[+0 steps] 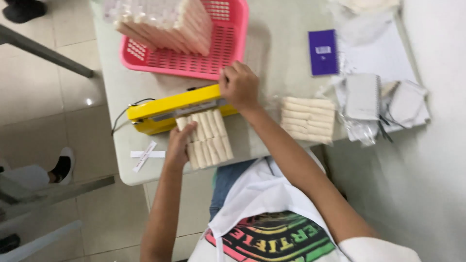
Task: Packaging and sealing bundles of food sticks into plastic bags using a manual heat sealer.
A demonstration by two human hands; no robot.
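We note a pink perforated plastic basket (228, 58) of stacked packs, a purple rectangular notebook (323, 52), and a sealed pack of pale sticks (307, 119).

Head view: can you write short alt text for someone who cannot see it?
A person's right hand presses on a yellow bag sealer while the left hand holds a clear packet of pale rolls under it, on a table beside a pink basket.

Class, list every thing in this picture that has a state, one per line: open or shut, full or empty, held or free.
Yellow heat sealer: bar pressed down.
Right hand: pressing on the sealer.
Left hand: holding the clear pack of cream rolls at the sealer.
Second pack of cream rolls: lying free.
Pink slotted plastic basket: holds stacked packs.
Purple notebook: shut.
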